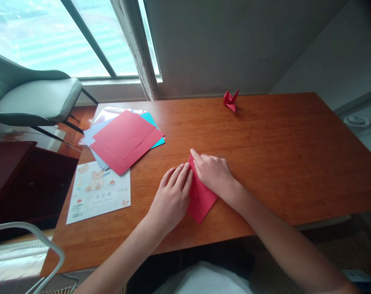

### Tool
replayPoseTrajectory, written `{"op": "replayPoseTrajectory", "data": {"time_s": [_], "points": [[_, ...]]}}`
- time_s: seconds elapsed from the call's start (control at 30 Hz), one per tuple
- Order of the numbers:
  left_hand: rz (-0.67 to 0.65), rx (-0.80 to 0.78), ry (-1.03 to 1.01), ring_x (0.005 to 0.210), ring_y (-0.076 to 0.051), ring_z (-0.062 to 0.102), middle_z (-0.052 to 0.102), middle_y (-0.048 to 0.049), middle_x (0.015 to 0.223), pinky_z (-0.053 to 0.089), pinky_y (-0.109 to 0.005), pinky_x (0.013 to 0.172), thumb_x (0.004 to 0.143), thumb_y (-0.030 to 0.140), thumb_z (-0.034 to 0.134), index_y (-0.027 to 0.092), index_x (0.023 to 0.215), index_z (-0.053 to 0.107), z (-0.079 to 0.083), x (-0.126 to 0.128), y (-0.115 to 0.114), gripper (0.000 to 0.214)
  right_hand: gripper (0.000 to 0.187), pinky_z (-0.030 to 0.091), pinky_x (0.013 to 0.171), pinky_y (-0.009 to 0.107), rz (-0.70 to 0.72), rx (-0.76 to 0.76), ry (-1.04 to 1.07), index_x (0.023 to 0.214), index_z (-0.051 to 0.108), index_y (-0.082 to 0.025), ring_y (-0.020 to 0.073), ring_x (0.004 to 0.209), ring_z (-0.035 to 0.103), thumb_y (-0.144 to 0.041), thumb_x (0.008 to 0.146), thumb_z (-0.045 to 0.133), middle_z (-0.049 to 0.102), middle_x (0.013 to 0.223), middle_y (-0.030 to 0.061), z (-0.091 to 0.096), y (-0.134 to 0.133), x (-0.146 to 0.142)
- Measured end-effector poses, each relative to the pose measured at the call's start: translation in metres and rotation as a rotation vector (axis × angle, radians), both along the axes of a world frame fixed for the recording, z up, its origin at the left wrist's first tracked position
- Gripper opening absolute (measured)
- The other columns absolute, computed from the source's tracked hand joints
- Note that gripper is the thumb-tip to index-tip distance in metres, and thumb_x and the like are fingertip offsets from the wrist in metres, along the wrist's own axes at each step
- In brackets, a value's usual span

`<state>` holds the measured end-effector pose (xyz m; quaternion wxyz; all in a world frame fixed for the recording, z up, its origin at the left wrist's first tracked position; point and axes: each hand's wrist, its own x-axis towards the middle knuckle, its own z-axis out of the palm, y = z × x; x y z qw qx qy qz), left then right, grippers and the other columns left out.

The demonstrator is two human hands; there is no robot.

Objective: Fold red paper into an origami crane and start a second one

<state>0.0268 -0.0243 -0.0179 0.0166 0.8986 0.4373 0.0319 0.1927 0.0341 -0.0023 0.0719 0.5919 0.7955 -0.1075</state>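
folded red paper (203, 205): likely light, easily creased; take at 6 o'clock corner. left hand (173, 197) fingers flat, open; right hand (215, 173) fingers: cannot tell.

My folded sheet (201, 204) is red, my counter (280, 155) grained orange-brown, the printed card (99, 194) white with tan bears.

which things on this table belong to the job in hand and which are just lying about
In the job:
- folded red paper, with the left hand and right hand on it

Lying about:
- pile of coloured sheets, untouched, perhaps spare stock
- bear-printed sheet
- red folded bird near the far edge, possibly a model
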Motion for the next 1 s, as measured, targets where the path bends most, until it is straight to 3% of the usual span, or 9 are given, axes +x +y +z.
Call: {"op": "replayPoseTrajectory", "data": {"time_s": [0.3,0.57,0.7,0.9,1.0], "points": [[0.016,0.008,0.019,0.147,-0.032,0.037,0.041,-0.0173,0.159,0.031,-0.048,0.120,0.096,0.018,0.041,0.005,0.149,0.044,0.002,0.000,0.000,0.055,0.052,0.055,0.079,0.030,0.050,0.046,0.007,0.155,0.035,-0.015,0.0237,0.105,0.064,-0.021,0.104,0.029,0.066,0.120,0.0167,-0.003,-0.014,0.001],[0.014,0.004,0.019,0.146,-0.032,0.038,0.043,-0.0174,0.157,0.031,-0.048,0.120,0.094,0.018,0.045,0.005,0.150,0.043,0.004,0.001,0.000,0.057,0.050,0.054,0.084,0.031,0.162,0.027,0.048,0.152,0.042,-0.027,0.0232,0.105,0.059,-0.020,0.103,0.033,0.063,0.118,0.0116,0.002,-0.023,0.014],[0.020,-0.001,0.005,0.144,-0.031,0.040,0.046,-0.0179,0.154,0.032,-0.047,0.120,0.093,0.018,0.047,0.006,0.146,0.047,0.005,0.001,0.000,0.055,0.050,0.055,0.082,0.033,0.118,0.020,0.027,0.153,0.040,-0.025,0.0248,0.107,0.060,-0.022,0.104,0.032,0.064,0.120,0.0131,0.003,-0.020,0.008],[0.021,-0.024,-0.028,0.142,-0.032,0.043,0.049,-0.0200,0.150,0.033,-0.048,0.119,0.090,0.018,0.049,0.006,0.144,0.048,0.008,0.001,0.002,0.056,0.051,0.055,0.080,0.031,0.001,0.008,0.044,0.154,0.036,-0.012,0.0247,0.105,0.066,-0.019,0.103,0.032,0.068,0.120,0.0172,-0.001,-0.009,-0.004],[0.017,-0.071,-0.055,0.140,-0.033,0.045,0.050,-0.0195,0.148,0.035,-0.048,0.118,0.087,0.020,0.053,0.008,0.142,0.049,0.013,0.003,0.006,0.056,0.051,0.055,0.082,0.032,-0.014,-0.017,0.056,0.153,0.036,-0.012,0.0244,0.106,0.067,-0.019,0.103,0.033,0.069,0.119,0.0169,-0.001,-0.006,-0.004]]}}
